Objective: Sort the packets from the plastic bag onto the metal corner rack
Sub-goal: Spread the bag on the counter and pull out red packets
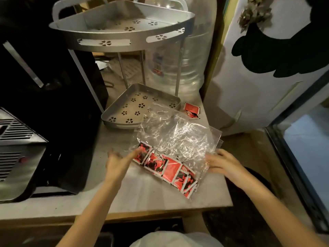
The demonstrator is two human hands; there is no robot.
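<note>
Red-and-black packets [166, 169] lie in a row inside the clear bag [179, 139], at its near edge on the grey counter [142, 193]. Bag is crumpled and flat, its far corner overlapping the rack's [124, 38] lower tray [124, 106]. Both rack trays hold no packets that I can see. Stray packets [191, 110], at least one and maybe two, sit on the counter right of the lower tray, outside the bag.

My left hand [118, 164] is at the bag's left end, fingers extended, index finger touching the leftmost packet; blurred, nothing gripped. My right hand [223, 164] is on the bag's right edge, fingers spread and lightly bent onto the plastic; can't tell if it's pinching or just pressing.

Black appliance [44, 104] stands left of the rack, big water bottle [179, 68] behind it.
</note>
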